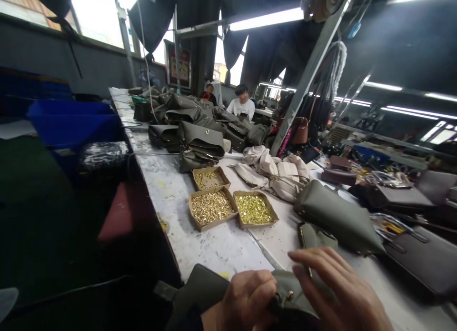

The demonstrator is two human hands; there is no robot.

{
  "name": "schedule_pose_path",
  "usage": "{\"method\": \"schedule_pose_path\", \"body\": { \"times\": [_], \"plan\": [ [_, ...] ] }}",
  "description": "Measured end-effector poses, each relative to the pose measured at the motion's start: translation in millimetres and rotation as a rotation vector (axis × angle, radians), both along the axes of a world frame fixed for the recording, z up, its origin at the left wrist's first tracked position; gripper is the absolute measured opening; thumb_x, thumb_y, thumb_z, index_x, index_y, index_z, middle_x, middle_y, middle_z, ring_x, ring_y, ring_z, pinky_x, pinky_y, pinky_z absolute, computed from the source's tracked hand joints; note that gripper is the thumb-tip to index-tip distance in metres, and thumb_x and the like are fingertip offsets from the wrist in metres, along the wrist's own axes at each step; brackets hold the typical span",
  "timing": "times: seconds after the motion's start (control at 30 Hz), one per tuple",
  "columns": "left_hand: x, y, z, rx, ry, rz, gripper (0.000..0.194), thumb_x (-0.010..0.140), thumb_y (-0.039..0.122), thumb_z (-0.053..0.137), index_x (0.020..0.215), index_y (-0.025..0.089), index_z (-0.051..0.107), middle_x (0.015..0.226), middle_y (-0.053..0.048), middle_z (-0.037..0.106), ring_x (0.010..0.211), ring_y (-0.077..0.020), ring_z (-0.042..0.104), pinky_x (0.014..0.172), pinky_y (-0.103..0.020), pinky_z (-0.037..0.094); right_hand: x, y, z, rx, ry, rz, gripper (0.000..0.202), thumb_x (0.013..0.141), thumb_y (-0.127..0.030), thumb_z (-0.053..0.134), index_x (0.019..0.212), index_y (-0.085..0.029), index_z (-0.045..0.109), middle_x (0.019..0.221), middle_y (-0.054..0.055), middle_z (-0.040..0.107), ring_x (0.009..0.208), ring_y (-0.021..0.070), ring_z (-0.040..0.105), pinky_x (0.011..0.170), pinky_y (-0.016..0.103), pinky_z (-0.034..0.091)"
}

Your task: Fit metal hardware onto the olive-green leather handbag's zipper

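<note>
view: head camera
left hand (250,295): curled into a fist at the bottom of the view, closed on the edge of an olive bag
right hand (341,285): fingers spread and loosely bent, nothing seen gripped; whether the fingertips touch the bag, i cannot tell
olive bag (283,277): at the near edge of the view, between the two hands, partly hidden by them; a small gold stud (290,295) shows on it
green flap (205,285): dark, flat, sticking out to the left of the left hand
worktable (171,197): white, scuffed, running away from the person
trays: three shallow cardboard ones grouped beyond the hands; the front-left tray (212,224) and the front-right tray (259,224) are well filled with gold-coloured pieces, the rear tray (228,182) thinly
pale bags (264,162): heaped right of the rear tray
large green bag (337,216): lying beyond the right hand
far end: a pile of dark green bags (202,138), with a person in a white top (241,107) behind it
left side: blue bin (71,119) beside the table
</note>
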State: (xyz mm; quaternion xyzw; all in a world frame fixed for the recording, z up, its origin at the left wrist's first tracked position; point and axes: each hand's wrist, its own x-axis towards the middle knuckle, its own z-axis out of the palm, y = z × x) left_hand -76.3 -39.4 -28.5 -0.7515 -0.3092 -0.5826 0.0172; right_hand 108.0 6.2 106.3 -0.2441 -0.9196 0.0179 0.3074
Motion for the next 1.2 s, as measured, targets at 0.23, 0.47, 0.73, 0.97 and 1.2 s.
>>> {"method": "schedule_pose_path", "body": {
  "times": [0.23,0.47,0.73,0.97,1.2],
  "plan": [
    [4,6,-21.9,0.107,0.010,0.125,0.029,0.103,0.032,0.045,0.124,0.013,0.052,0.082,-0.011,0.071,0.069,-0.0180,0.073,0.064,-0.025,0.061,-128,88,9.0,-0.199,-0.486,0.021,0.013,0.094,-0.020,0.064,0.102,-0.025,0.073,0.105,0.004,0.075,0.103,0.0217,0.067,0.086,0.029,0.050],
    [1,14,-19.3,0.155,0.012,0.069,0.025,0.106,0.027,0.042,0.125,0.014,0.051,0.077,-0.005,0.071,0.061,-0.0127,0.070,0.057,-0.018,0.056,-205,118,-38.6,-0.158,-0.745,0.100,0.023,0.094,-0.019,0.064,0.108,-0.031,0.076,0.109,0.003,0.076,0.109,0.0207,0.064,0.087,0.026,0.048],
    [3,7,-32.7,-0.114,-0.005,-0.037,0.014,0.103,0.024,0.050,0.115,0.019,0.056,0.066,0.001,0.063,0.047,-0.0079,0.059,0.046,-0.014,0.049,-222,120,-70.2,-0.203,-0.721,0.037,0.022,0.092,-0.017,0.059,0.098,-0.027,0.078,0.104,0.005,0.077,0.103,0.0213,0.067,0.082,0.027,0.048],
    [1,6,-29.4,-0.149,-0.058,-0.081,0.027,0.108,0.029,0.035,0.103,0.020,0.060,0.064,-0.001,0.059,0.052,-0.0109,0.059,0.046,-0.018,0.049,-217,121,-73.9,-0.328,-0.540,0.017,0.018,0.091,-0.023,0.059,0.086,-0.024,0.076,0.103,0.007,0.076,0.097,0.0224,0.067,0.081,0.030,0.046],
    [2,8,-12.1,-0.006,-0.087,-0.040,0.030,0.108,0.031,0.032,0.093,0.019,0.055,0.061,0.001,0.058,0.045,-0.0091,0.053,0.041,-0.019,0.043,-218,130,-86.4,-0.673,-0.168,-0.001,0.017,0.085,-0.022,0.059,0.085,-0.016,0.075,0.086,0.007,0.075,0.079,0.0180,0.067,0.075,0.029,0.047]
  ]
}}
